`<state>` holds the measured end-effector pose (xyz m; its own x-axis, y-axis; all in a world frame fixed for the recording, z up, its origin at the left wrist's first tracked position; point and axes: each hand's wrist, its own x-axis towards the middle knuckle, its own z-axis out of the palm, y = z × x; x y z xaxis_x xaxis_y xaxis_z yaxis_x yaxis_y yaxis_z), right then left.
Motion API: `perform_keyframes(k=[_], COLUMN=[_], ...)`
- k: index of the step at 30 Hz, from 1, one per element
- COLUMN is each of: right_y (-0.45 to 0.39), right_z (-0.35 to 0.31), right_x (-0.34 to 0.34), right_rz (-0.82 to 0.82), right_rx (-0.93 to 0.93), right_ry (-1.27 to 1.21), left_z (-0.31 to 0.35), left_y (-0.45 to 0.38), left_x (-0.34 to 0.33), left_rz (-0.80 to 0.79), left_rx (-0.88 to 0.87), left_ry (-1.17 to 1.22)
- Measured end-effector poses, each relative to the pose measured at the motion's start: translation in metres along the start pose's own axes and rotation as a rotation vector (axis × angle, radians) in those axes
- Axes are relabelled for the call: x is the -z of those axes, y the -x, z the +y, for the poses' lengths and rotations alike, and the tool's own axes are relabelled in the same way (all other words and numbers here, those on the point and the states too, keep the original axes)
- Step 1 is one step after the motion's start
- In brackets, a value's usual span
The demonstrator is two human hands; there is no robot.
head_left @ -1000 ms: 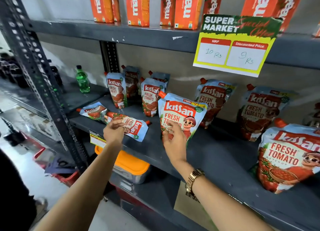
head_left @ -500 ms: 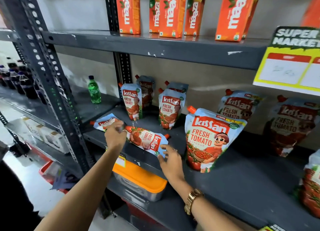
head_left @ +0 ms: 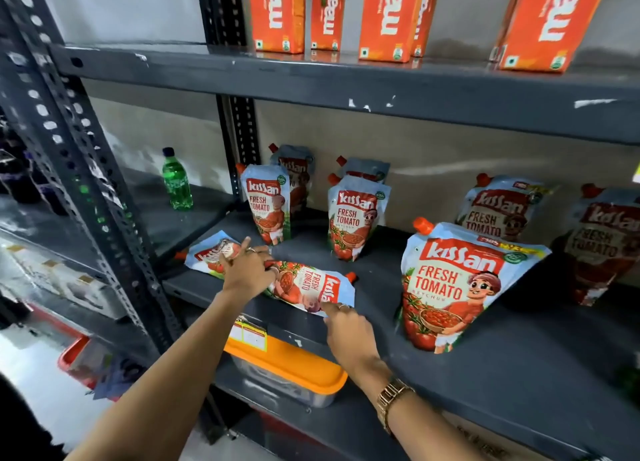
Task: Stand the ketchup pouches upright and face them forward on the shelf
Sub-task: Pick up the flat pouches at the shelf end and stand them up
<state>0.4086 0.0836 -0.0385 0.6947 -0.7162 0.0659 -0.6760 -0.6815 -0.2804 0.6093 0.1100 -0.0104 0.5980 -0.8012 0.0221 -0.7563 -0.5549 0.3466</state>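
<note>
Two ketchup pouches lie flat near the front left of the grey shelf [head_left: 485, 374]: one [head_left: 308, 284] with its red cap pointing right, another [head_left: 207, 254] behind it at the left edge. My left hand [head_left: 247, 270] rests with fingers spread over both pouches where they meet. My right hand [head_left: 346, 325] touches the near pouch's lower right corner with its fingertips. A large pouch [head_left: 453, 284] stands upright and faces forward to the right. Several more pouches stand upright behind, such as one [head_left: 268, 208] and one [head_left: 353, 215].
A green bottle [head_left: 177, 180] stands on the shelf to the left. Orange juice cartons [head_left: 277, 14] line the shelf above. A perforated steel post [head_left: 86, 170] rises at the left. A box with an orange lid [head_left: 287, 367] sits on the shelf below.
My right hand let go of the large upright pouch and came left to the lying pouch's corner. My left hand stayed on the lying pouches. The view shifted left.
</note>
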Motion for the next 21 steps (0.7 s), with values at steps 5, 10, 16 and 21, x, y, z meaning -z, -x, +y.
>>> perform_keyframes(k=[5, 10, 16, 21], right_y=[-0.003, -0.014, -0.029, -0.038], right_z=[0.006, 0.021, 0.028, 0.009], right_x=[0.008, 0.013, 0.006, 0.006], right_rz=[-0.019, 0.045, 0.291, 0.273], right_rx=[-0.024, -0.122, -0.372, -0.729], right_ry=[0.089, 0.029, -0.44, -0.831], left_z=[0.003, 0.011, 0.027, 0.033], left_y=[0.009, 0.032, 0.059, 0.071], left_x=[0.012, 0.012, 0.002, 0.005], left_rz=[-0.04, -0.098, -0.114, -0.27], left_rx=[-0.054, -0.088, 0.342, 0.517], left_ry=[-0.118, 0.052, 0.581, 0.888])
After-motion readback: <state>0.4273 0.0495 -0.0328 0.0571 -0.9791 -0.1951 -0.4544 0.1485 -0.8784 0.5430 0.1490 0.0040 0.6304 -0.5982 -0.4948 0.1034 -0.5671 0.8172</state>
